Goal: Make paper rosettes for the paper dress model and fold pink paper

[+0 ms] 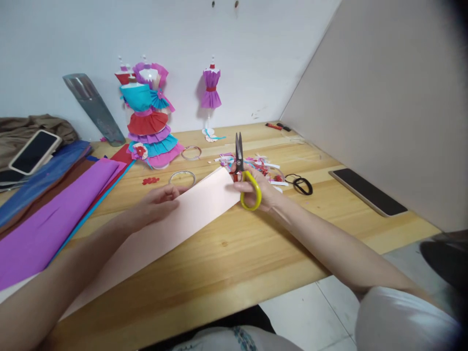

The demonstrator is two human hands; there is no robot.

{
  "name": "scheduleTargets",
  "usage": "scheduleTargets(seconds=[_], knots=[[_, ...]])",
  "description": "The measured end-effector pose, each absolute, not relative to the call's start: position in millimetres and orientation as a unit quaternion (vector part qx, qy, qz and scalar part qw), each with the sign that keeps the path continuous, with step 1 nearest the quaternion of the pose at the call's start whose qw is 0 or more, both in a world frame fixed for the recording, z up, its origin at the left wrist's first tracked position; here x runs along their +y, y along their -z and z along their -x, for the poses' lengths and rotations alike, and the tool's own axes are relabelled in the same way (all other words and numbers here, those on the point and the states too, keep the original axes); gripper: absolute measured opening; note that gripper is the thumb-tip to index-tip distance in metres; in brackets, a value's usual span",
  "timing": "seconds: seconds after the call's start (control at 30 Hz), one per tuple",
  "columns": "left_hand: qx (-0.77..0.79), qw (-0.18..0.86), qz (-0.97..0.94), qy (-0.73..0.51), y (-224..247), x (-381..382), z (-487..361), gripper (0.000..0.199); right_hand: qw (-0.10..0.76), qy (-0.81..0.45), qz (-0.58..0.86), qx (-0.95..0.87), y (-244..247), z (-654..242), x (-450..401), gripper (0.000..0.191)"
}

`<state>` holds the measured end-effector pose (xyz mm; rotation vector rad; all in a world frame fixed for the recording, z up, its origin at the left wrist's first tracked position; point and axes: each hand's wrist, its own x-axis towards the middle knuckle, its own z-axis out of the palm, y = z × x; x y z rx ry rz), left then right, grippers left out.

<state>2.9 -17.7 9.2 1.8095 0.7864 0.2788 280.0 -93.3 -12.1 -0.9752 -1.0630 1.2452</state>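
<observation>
- Paper (197,214), seen in the head view, is long and pale pink, slanting over the table (234,263) from near left to far right.
- Left hand (159,202) grasps the paper along its far edge, fingers curled, thumb on top.
- Right hand (263,189) grips the scissors (239,165) at the paper's right end, its thumb lying over that end; whether it also pinches the paper, I cannot tell.
- The scissors have yellow handles, and their dark blades point past the paper, nearly together.
- Scraps (272,166) lie just beyond the paper's right end; a black band (306,191) is right of it.
- Well to the paper's right lies a dark-faced phone (369,191).
- Two rings and red bits (150,180) lie beyond the paper.
- Farther beyond it stand several dressed figures (148,122) and one apart in purple (211,87).
- Left of the paper are coloured sheets (62,209), a bottle (95,109) leaning against the wall, and a second phone (34,152).
</observation>
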Motion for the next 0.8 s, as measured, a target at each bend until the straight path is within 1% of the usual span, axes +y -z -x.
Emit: scheduleTargets(seconds=[0.07, 0.13, 0.17, 0.2, 0.23, 0.3, 0.37, 0.43, 0.5, 0.57, 0.6, 0.67, 0.73, 0.8], knots=[[0.347, 0.591, -0.718, -0.120, -7.0, -16.1, -5.3, 0.057, 0.576, -0.531, 0.436, -0.444, 13.2, -276.4, -93.2, 0.058], [0.365, 0.595, -0.709, -0.096, -8.1, -14.1, -6.5, 0.078, 0.571, -0.521, 0.457, -0.440, 13.9, -274.0, -93.6, 0.059], [0.370, 0.588, -0.715, -0.078, -9.8, -13.3, -6.7, 0.084, 0.571, -0.513, 0.466, -0.440, 14.2, -273.2, -93.9, 0.058], [0.373, 0.576, -0.725, -0.055, -12.0, -12.7, -6.7, 0.082, 0.574, -0.503, 0.473, -0.441, 14.4, -272.7, -94.1, 0.058], [0.376, 0.559, -0.739, -0.030, -14.5, -12.4, -6.6, 0.074, 0.578, -0.491, 0.477, -0.443, 14.7, -272.2, -94.3, 0.056], [0.385, 0.500, -0.776, 0.013, -20.3, -13.0, -5.9, 0.047, 0.587, -0.469, 0.479, -0.454, 15.3, -271.1, -94.4, 0.053], [0.400, 0.404, -0.822, 0.034, -27.1, -16.1, -4.7, 0.024, 0.596, -0.455, 0.474, -0.461, 15.8, -269.5, -94.3, 0.050], [0.407, 0.277, -0.870, 0.024, -35.8, -23.8, -2.8, 0.012, 0.608, -0.443, 0.469, -0.463, 15.7, -267.6, -94.4, 0.049], [0.406, 0.133, -0.904, -0.001, -46.8, -36.7, -1.0, 0.009, 0.619, -0.432, 0.460, -0.468, 14.9, -265.6, -94.8, 0.050], [0.411, -0.008, -0.911, -0.015, -58.7, -52.8, -0.2, 0.015, 0.621, -0.430, 0.444, -0.481, 13.7, -264.0, -95.7, 0.051], [0.405, -0.056, -0.912, -0.024, -64.0, -60.9, -0.7, 0.018, 0.620, -0.432, 0.436, -0.489, 13.3, -263.4, -96.1, 0.052], [0.385, -0.102, -0.917, -0.036, -71.0, -74.6, -3.9, 0.024, 0.617, -0.438, 0.421, -0.500, 13.7, -262.9, -96.5, 0.054], [0.362, -0.108, -0.926, -0.026, -71.0, -83.7, -10.1, 0.027, 0.615, -0.442, 0.419, -0.502, 16.2, -263.2, -95.9, 0.057], [0.351, -0.098, -0.931, 0.021, -64.4, -89.3, -17.3, 0.031, 0.609, -0.443, 0.427, -0.500, 20.0, -264.1, -94.8, 0.056]])
